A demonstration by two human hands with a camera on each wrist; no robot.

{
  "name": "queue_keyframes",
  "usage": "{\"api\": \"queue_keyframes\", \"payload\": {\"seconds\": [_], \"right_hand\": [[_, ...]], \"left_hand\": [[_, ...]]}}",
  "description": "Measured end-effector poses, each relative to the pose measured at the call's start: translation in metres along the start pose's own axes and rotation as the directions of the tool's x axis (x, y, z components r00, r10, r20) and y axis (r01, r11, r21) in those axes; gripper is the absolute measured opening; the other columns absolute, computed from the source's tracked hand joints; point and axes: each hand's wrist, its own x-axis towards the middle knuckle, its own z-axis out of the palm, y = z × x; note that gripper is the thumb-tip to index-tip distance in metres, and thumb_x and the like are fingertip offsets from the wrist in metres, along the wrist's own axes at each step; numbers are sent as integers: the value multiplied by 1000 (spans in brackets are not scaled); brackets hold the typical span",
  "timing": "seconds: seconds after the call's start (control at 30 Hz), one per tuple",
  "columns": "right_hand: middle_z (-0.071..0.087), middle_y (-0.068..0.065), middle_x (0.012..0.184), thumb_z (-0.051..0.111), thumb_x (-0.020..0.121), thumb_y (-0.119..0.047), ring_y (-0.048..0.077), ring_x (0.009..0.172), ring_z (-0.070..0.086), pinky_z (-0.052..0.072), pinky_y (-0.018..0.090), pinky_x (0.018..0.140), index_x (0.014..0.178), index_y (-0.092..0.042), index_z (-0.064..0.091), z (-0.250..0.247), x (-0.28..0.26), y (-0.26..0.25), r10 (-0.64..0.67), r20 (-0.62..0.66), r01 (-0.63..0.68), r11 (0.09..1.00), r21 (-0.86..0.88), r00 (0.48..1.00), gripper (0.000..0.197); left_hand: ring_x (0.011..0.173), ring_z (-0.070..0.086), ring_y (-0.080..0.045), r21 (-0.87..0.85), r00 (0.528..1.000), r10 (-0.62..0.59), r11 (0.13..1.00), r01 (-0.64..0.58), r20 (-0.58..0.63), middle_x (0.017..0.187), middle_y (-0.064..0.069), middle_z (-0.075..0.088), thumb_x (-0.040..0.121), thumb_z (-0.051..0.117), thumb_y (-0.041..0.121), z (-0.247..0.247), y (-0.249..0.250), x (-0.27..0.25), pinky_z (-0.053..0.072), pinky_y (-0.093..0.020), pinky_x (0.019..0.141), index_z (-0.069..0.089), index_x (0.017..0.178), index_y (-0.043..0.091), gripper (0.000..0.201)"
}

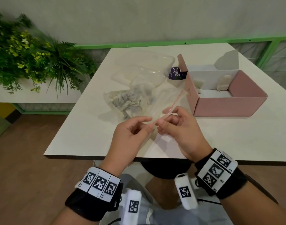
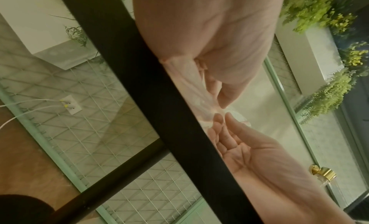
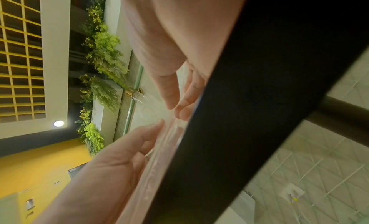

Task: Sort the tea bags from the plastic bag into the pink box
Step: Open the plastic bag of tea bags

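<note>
White surface (image 1: 83,127) by a planted ledge. Nearest, left hand (image 1: 131,133) and right hand (image 1: 176,127) pinching the zip edge of the clear plastic bag (image 1: 163,101). Inside it, beyond, bunched tea bags (image 1: 126,99). Farther right, open pink box (image 1: 233,101) holding a few tea bags.

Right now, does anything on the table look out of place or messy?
Nothing spilled or broken. The tea bags lie jumbled inside the plastic bag, whose near edge both the left hand and right hand pinch. The pink box sits open, flaps up.
</note>
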Motion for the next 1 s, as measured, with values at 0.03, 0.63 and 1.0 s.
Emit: {"api": "queue_keyframes", "payload": {"seconds": [0.03, 0.63, 1.0], "right_hand": [[72, 19, 81, 71, 85, 4, 25, 74, 68, 56, 36, 74, 107, -7, 58, 0, -1, 0, -10, 11, 10, 1000, 15, 1000, 28], [60, 7, 67, 61, 82, 24, 10, 59, 57, 47, 19, 58, 109, -9, 55, -4, -5, 5, -102, 153, 100, 995, 19, 983, 42], [44, 15, 69, 66, 82, 3, 17, 56, 42, 38, 27, 55, 97, -8, 63, -1, -7, 5, -114, 92, 121, 990, -73, 989, 19]], "left_hand": [[79, 69, -10, -13, 1000, 14, 1000, -15, -6, 85, -5, 78, 89, 78, 14, 0, -1, -1, 53, -20, 75, 80, 100, 19, 13], [76, 68, -23, 54, 1000, -11, 998, 10, 26, 81, -5, 77, 93, 73, 15, 3, -5, -1, 54, -36, 73, 81, 84, 16, 11], [70, 62, -12, 45, 997, 32, 998, -35, 68, 76, -1, 72, 86, 81, 14, 2, -7, -6, 51, -24, 69, 75, 82, 15, 7]]}}
